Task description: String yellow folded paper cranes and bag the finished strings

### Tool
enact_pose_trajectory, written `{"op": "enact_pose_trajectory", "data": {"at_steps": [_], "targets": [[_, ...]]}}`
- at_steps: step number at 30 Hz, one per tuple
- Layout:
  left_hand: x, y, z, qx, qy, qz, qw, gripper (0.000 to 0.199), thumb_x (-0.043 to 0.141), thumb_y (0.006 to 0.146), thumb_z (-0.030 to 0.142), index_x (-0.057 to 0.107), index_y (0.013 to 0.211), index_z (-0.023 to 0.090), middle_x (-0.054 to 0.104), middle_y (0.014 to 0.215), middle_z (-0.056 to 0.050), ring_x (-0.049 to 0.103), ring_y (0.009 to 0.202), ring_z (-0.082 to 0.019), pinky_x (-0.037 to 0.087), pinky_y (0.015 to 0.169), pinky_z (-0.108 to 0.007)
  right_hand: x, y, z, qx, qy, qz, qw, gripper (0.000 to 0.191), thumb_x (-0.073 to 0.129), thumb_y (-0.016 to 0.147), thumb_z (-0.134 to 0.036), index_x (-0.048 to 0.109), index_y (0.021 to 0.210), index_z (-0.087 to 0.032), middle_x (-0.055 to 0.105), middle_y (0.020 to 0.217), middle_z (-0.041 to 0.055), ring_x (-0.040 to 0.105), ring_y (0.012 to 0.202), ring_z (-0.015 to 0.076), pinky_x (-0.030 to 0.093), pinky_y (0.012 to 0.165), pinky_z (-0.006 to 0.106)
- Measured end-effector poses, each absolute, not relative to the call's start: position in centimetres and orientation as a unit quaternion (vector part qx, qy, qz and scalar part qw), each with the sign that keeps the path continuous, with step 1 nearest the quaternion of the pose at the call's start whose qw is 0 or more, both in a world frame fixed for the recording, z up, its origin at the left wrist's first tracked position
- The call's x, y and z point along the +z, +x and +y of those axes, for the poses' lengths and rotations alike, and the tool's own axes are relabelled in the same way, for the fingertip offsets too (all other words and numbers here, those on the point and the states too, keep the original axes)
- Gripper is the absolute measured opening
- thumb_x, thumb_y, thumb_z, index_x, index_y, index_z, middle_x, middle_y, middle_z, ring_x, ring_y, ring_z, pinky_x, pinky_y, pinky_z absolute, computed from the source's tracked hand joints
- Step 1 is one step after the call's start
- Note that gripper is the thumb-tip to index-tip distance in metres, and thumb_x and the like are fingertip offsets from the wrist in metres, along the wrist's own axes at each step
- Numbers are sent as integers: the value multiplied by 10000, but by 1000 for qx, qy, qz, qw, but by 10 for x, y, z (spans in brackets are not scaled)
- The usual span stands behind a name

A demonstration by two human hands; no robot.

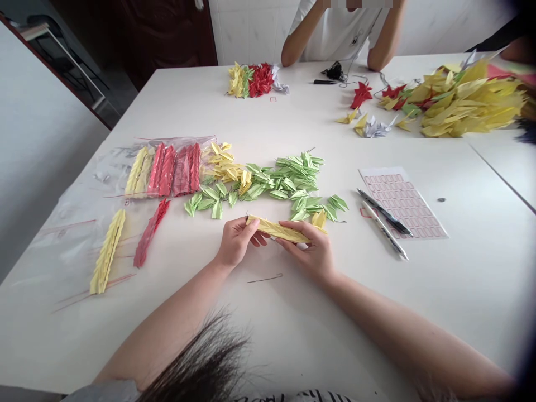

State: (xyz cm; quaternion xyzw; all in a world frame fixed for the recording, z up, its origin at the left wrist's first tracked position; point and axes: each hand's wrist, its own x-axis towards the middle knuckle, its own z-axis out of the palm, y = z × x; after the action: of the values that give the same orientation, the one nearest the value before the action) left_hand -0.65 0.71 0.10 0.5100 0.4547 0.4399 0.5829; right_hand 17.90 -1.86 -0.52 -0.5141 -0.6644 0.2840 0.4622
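Note:
A strip of folded yellow paper pieces [280, 230] is held between both hands above the white table [268, 340]. My left hand [235, 241] pinches its left end, where a short dark thread tip sticks out. Around the right part of the strip, my right hand [312, 248] is closed, with a few looser yellow pieces [319, 219] standing up beside its fingers. Just beyond the hands lie strings of green folded pieces [297, 173] and some yellow ones [224, 162]. A thin hooked wire [265, 278] rests on the table below the hands.
Plastic bags with yellow and red strips [166, 170] lie left, near a loose yellow strip [108, 251] and red strip [151, 233]. Right are two pens [383, 223] and a label sheet [406, 204]. Folded paper piles [473, 100] lie far right. A person [339, 33] sits opposite.

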Motion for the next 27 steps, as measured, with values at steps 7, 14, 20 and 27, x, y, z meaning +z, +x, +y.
{"op": "enact_pose_trajectory", "data": {"at_steps": [7,14,20,27], "targets": [[-1,-7,8,463,495,454,579,382,590,857,494,662,747,135,696,681,-52,648,532,-140,463,503,-242,-5,180,-21,292,-488,-687,453,374,679,876,-427,626,1186,-224,716,1016,86,671,788,186,568,634,287],[1,-11,11,578,481,488,444,304,586,855,465,544,725,192,543,635,25,532,509,-102,373,474,-232,-6,175,-29,153,-423,-770,453,480,564,956,-244,403,1408,-256,550,1332,166,597,1132,248,592,728,337],[-8,-14,15,588,510,569,266,134,539,888,340,558,913,210,605,919,-36,569,813,-164,442,692,-281,-3,175,-30,37,-392,-795,462,504,592,921,-186,425,1395,-230,607,1258,165,610,1124,288,536,911,477],[-13,-12,15,566,614,538,115,267,567,884,251,524,1146,222,610,1163,-87,550,1152,-243,419,1013,-422,39,174,-39,45,-258,-827,497,416,561,870,-90,514,1274,-179,652,1184,164,640,1099,263,573,867,430]]}}
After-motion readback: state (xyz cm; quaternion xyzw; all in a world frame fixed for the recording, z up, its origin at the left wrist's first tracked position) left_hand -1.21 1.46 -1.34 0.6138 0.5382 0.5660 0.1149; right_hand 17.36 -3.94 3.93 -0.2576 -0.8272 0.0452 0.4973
